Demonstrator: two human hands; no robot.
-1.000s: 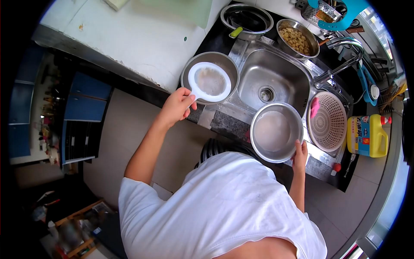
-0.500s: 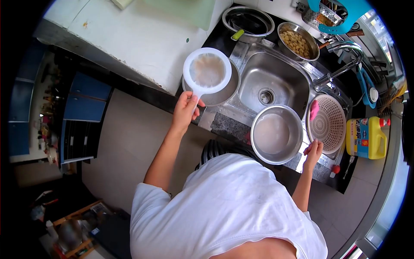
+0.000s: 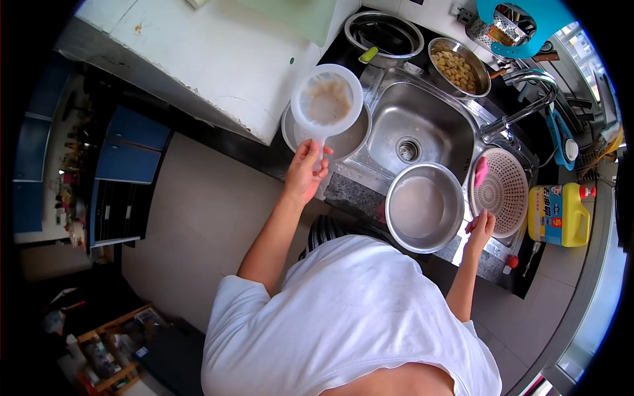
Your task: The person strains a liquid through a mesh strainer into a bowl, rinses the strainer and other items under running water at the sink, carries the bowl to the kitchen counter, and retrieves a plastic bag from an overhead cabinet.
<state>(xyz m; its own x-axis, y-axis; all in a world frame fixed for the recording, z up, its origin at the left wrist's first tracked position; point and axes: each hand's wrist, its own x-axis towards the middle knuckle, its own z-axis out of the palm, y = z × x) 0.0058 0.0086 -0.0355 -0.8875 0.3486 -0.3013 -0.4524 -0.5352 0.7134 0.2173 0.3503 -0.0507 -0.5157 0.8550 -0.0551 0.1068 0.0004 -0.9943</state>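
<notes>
My left hand [image 3: 307, 173] is closed around the handle of a white fine-mesh strainer [image 3: 327, 99], which has brownish residue on its mesh. The strainer is above a metal bowl [image 3: 362, 135] at the sink's left edge and hides much of it. To the right, a second metal bowl [image 3: 394, 228] with cloudy whitish liquid [image 3: 417, 206] sits at the front of the sink. My right hand [image 3: 481, 230] has curled fingers between that bowl and a pale plastic colander [image 3: 512, 198]. Whether it grips anything is hidden. A pink cloth-like item [image 3: 481, 171] lies on the colander's left side.
The steel sink [image 3: 389, 119] has a curved faucet [image 3: 512, 122] at its right. Behind it stand a bowl of light brown cubes [image 3: 456, 69] and a lidded pot [image 3: 383, 36]. A yellow jug [image 3: 574, 221] is at the far right; a white counter [image 3: 198, 59] lies left.
My left hand and the strainer have moved right and slightly tilted, with the strainer a little higher in view. My right hand stays almost in place.
</notes>
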